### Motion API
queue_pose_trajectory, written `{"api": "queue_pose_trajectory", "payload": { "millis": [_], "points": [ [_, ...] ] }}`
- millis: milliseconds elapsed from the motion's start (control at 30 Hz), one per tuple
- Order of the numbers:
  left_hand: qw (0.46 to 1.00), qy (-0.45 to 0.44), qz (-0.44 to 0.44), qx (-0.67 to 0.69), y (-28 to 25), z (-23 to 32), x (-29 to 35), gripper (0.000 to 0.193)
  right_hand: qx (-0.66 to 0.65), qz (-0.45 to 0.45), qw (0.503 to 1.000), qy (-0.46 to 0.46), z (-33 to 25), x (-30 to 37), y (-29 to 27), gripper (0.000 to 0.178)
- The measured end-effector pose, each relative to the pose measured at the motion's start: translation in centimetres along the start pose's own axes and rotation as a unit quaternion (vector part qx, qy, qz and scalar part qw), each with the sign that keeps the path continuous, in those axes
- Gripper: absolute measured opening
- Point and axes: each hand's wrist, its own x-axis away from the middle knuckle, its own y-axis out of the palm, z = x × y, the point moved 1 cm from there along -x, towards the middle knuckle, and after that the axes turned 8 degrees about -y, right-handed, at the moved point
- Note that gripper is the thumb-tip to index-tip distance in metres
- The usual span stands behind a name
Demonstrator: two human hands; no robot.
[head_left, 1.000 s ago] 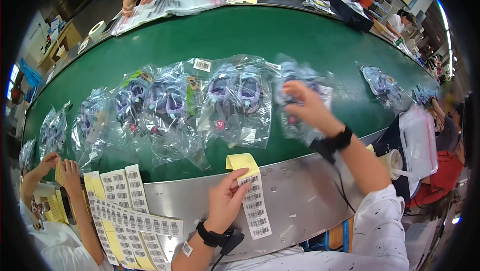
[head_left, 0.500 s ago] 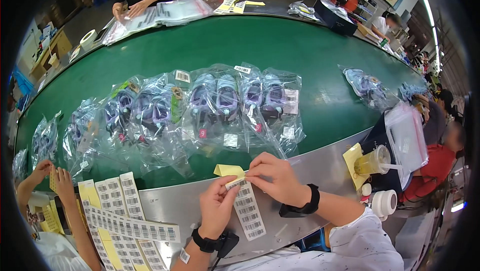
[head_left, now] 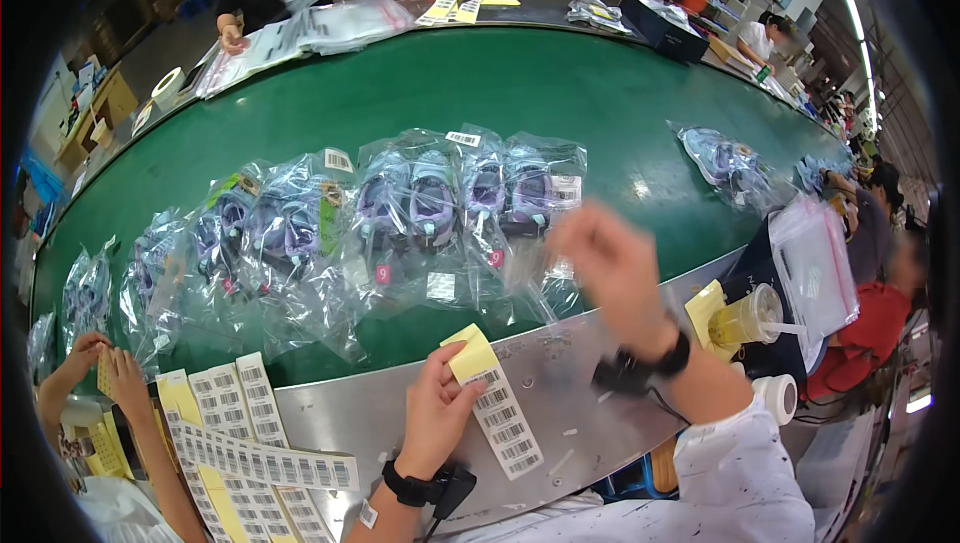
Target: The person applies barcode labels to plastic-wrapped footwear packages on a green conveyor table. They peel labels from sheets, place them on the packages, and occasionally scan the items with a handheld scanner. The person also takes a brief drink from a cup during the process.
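My left hand [head_left: 437,419] pinches the upper end of a strip of barcode labels [head_left: 509,433], whose yellow backing [head_left: 474,355] curls up bare at the top. The strip hangs over the metal edge of the table. My right hand [head_left: 612,255] is in the air at the near edge of the green belt, smeared by motion, so what its fingers hold does not show. Just beyond it lies a clear bag with a pair of light blue and purple shoes [head_left: 528,193]. Beside that bag is another bagged pair [head_left: 432,198].
More bagged shoes [head_left: 285,218] line the green belt [head_left: 400,83] leftward; one bag [head_left: 735,168] lies far right. Label sheets [head_left: 250,458] cover the metal ledge beside a co-worker's hands [head_left: 115,378]. A drink cup [head_left: 745,321] and clear bags [head_left: 815,263] stand right.
My right hand has left the label strip and moved away and to the right, over the belt's edge. The bagged shoes have shifted slightly left. The person opposite has raised a hand.
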Motion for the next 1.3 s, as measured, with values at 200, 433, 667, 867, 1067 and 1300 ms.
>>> {"api": "queue_pose_trajectory", "payload": {
  "millis": [200,433,667,867,1067,1300],
  "points": [
    [0.999,0.034,-0.012,0.017,2.7,1.0,-0.9,0.053,-0.005,0.071,0.956,0.286,16.0,-12.8,-17.1,0.024],
    [0.999,0.035,0.015,0.025,2.3,0.6,-0.7,0.055,-0.121,-0.027,0.861,0.494,21.3,-14.7,-13.9,0.028],
    [0.998,0.057,0.016,0.035,3.0,0.3,-1.3,0.055,-0.088,0.016,0.892,0.443,21.4,-16.2,-12.9,0.022],
    [0.997,0.065,0.021,0.018,5.0,-0.5,-2.2,0.054,-0.055,0.068,0.903,0.421,22.8,-16.1,-13.1,0.010],
    [0.997,0.070,0.026,0.015,4.3,-0.7,-2.3,0.054,0.091,0.004,0.964,0.249,24.5,-14.5,-12.7,0.005],
    [0.997,0.035,0.027,-0.056,5.6,2.1,2.2,0.056,-0.002,0.173,0.952,0.251,23.7,-12.1,-11.3,0.023]
  ]
}}
